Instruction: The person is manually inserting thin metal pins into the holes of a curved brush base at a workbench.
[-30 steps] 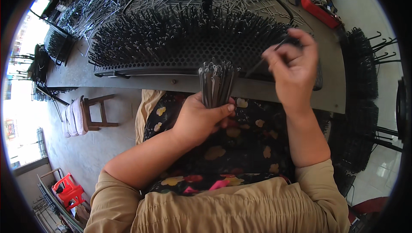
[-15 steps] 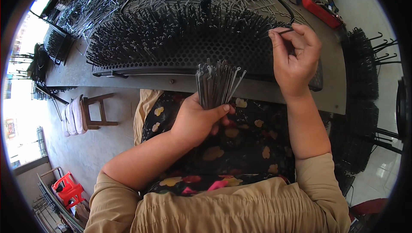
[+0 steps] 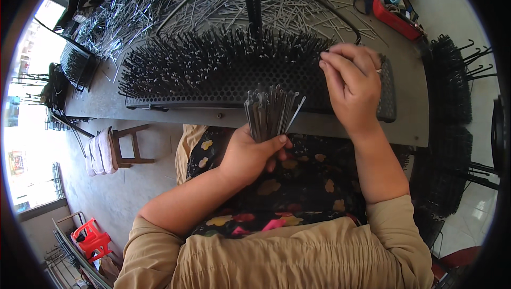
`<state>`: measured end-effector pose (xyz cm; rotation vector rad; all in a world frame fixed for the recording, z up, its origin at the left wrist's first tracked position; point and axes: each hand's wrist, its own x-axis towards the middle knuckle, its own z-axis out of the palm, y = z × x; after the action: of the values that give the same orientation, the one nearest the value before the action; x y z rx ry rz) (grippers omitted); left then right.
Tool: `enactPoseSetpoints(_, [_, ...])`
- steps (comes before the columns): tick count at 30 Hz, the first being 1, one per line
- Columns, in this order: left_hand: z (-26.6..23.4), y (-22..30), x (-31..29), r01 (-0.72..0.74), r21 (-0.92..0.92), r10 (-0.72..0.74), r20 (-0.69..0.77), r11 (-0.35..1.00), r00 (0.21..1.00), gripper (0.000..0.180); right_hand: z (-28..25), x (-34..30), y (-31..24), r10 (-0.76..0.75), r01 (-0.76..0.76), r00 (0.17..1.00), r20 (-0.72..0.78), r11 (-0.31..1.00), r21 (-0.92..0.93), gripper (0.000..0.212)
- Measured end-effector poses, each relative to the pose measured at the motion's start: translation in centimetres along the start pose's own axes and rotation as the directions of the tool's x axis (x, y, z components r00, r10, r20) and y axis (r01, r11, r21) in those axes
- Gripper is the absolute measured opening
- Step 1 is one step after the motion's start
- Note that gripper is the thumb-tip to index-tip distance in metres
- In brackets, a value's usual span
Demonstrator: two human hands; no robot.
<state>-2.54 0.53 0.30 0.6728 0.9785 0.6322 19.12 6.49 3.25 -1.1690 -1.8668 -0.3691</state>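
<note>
My left hand (image 3: pixel 250 153) grips a bundle of thin metal rods (image 3: pixel 269 110), held upright over the table's near edge. In front of it lies a black perforated plate (image 3: pixel 234 84) bristling with many rods stuck in its holes. My right hand (image 3: pixel 351 84) reaches onto the plate's right part, fingers pinched together at a rod among the bristles (image 3: pixel 327 57); the rod itself is mostly hidden by the fingers. A ring shows on one finger.
Loose metal rods (image 3: pixel 213 1) cover the grey table (image 3: pixel 415 124) behind the plate. A red tray with a blue cup (image 3: pixel 391 1) sits far right. Filled black racks (image 3: pixel 452 92) stand right. A wooden stool (image 3: pixel 125 145) and red stool (image 3: pixel 90 236) stand left.
My right hand, holding a rod above the plate a second ago, has moved down and left onto the plate. The bundle in my left hand stayed nearly still.
</note>
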Motion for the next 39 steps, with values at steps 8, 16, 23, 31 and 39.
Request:
enactPoseSetpoints(8, [-0.2,1.9,0.6,0.069,0.034,-0.07,0.031,0.997,0.997,0.012,-2.5,-2.4,-5.5,0.426,-0.892,0.452,0.784,0.216,0.397,0.013])
enactPoseSetpoints(16, [-1.3,2.5,0.9,0.117,0.187,-0.14,0.116,0.975,0.983,0.02,-2.5,-2.8,-4.6,0.529,-0.878,0.368,0.765,-0.074,0.473,0.009])
enactPoseSetpoints(23, [-0.9,2.4,1.5,0.151,0.196,-0.167,0.07,0.969,0.983,0.016,-1.4,-2.0,-2.3,0.635,-0.608,0.732,0.247,0.445,0.657,0.044])
enactPoseSetpoints(31, [-1.2,2.5,2.3,0.123,0.177,-0.135,0.06,0.977,0.989,0.013,-0.5,-0.6,1.6,0.194,-0.178,0.981,-0.021,0.932,0.317,0.042])
enactPoseSetpoints(39, [-1.9,1.4,1.7,0.13,0.185,-0.143,0.062,0.974,0.988,0.012,-0.6,0.2,0.7,0.106,-0.11,0.994,0.037,0.981,0.162,0.03])
